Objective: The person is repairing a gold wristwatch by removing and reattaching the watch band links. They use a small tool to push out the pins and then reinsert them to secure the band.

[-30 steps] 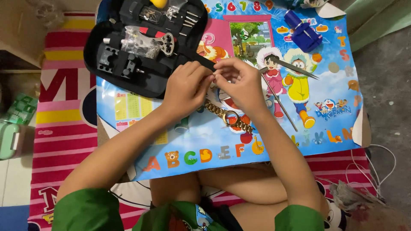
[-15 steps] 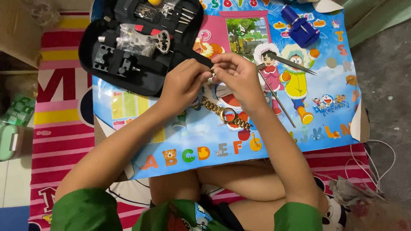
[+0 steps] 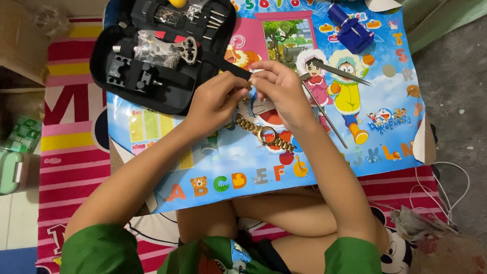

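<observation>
My left hand (image 3: 215,101) and my right hand (image 3: 281,91) meet above a colourful cartoon mat (image 3: 324,147), fingertips pinched together on a small gold-coloured piece (image 3: 248,87) that is too tiny to make out. Just below the hands a gold metal watch (image 3: 264,133) with its link bracelet lies flat on the mat. Thin metal tweezers (image 3: 340,72) and a slim rod tool (image 3: 329,122) lie to the right of my right hand.
An open black tool case (image 3: 162,96) with metal watch tools sits at the upper left of the mat. A blue plastic tool (image 3: 350,31) stands at the top right. White cable (image 3: 446,198) and crumpled scraps lie lower right; a green box (image 3: 12,170) sits far left.
The view has drifted slightly, so the mat and case sit a little lower left in frame. Both hands stay pinched together over the watch, with only small finger movements.
</observation>
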